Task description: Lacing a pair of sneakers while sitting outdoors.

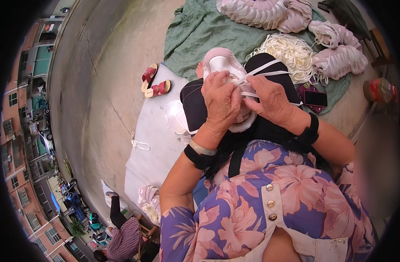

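A pale pink and white shoe (219, 60) is lying right under the fingers of both hands, above the lap, with its long axis running away from the body: the toe is pointing out past the fingertips, leaning a little left, and the other end is sitting back between the wrists. A flat white lace (264, 67) is crossing between the two sets of fingers and trailing off beyond the right ones, over the black-covered right knee (261, 61). The left hand (220, 99) is reaching nearer the toe, its fingers curling closed on the shoe's left side. The right hand (272, 99) is resting at the opposite edge, nearer the trailing lace, thumb and forefinger bending around a strip of it; whether they're pinching it, I can't tell. Farther out, past the right fingers, a cream lace heap (282, 52) is lying on green cloth (182, 35); red sandals (158, 88) are lying left of the left fingers.
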{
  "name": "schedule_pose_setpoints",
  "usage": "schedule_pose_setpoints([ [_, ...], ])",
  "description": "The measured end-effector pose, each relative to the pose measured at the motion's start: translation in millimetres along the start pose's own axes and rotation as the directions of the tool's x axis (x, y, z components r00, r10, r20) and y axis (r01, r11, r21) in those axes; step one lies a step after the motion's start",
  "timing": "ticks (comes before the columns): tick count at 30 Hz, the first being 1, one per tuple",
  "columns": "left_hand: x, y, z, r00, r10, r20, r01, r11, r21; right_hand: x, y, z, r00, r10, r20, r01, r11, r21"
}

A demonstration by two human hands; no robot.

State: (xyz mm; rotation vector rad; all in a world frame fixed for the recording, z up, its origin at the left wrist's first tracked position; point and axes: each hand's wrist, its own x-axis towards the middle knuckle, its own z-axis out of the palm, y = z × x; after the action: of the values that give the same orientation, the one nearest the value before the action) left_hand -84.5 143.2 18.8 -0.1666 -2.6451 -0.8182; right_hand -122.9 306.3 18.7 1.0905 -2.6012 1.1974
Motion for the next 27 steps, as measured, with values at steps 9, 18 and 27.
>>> schedule_pose_setpoints([
  [9,0.3,-2.8,11.8,0.996,0.053,-0.071,-0.052,0.998,0.022,3.6,7.9,10.0,0.998,0.041,-0.048,-0.036,0.994,0.101],
  [18,7.6,7.7,-4.3,0.967,0.253,-0.024,-0.247,0.959,0.142,3.7,7.4,7.1,0.998,-0.013,-0.055,0.018,0.995,0.101],
  [27,-95.1,-70.4,-123.0,0.998,-0.027,-0.063,0.053,0.879,0.474,-10.7,17.7,4.1,0.999,0.025,-0.045,-0.02,0.994,0.104],
])
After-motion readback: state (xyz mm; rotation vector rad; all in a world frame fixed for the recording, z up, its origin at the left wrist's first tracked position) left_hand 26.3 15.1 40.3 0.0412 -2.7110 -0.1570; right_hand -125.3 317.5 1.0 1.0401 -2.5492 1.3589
